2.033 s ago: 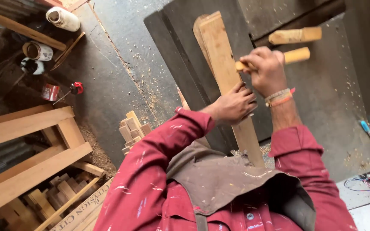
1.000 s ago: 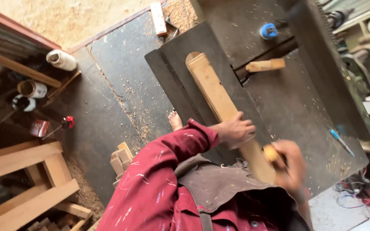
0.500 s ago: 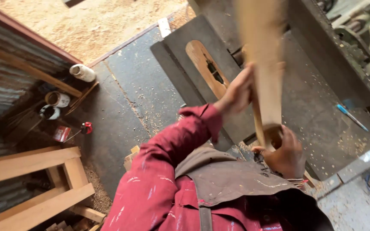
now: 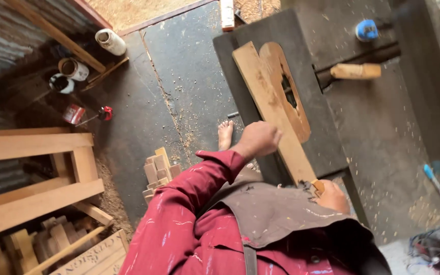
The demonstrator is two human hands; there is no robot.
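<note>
While the plank (image 4: 273, 109) lies flat on the dark bench top (image 4: 378, 132), running from the far left part of the top back to the near edge, both hands are on it. The left hand (image 4: 260, 138) is closed in a loose fist and presses down on the plank's left edge about midway along. The right hand (image 4: 332, 196) is closed around the plank's near end, just where it overhangs the near edge of the bench against the brown apron (image 4: 276, 211).

A second, round-ended wooden piece (image 4: 287, 89) lies beside and partly under the plank on its right; it has a dark slot (what sits in the slot cannot be made out). A short wooden block (image 4: 355, 71) rests further right, well apart from the plank, and a blue cap (image 4: 366, 30) sits near the far edge of the bench.

Judged from the position alone, the plank has been laid on the bench and steadied. No cut, mark or shaped edge can be made out on it, so the working of the wood itself looks not yet begun, or at least not advanced.

On the floor at left stand a small stack of wood offcuts (image 4: 158, 170), tins (image 4: 73, 69) and timber frames (image 4: 31, 145). A bare foot (image 4: 225, 134) stands beside the bench's left edge.
</note>
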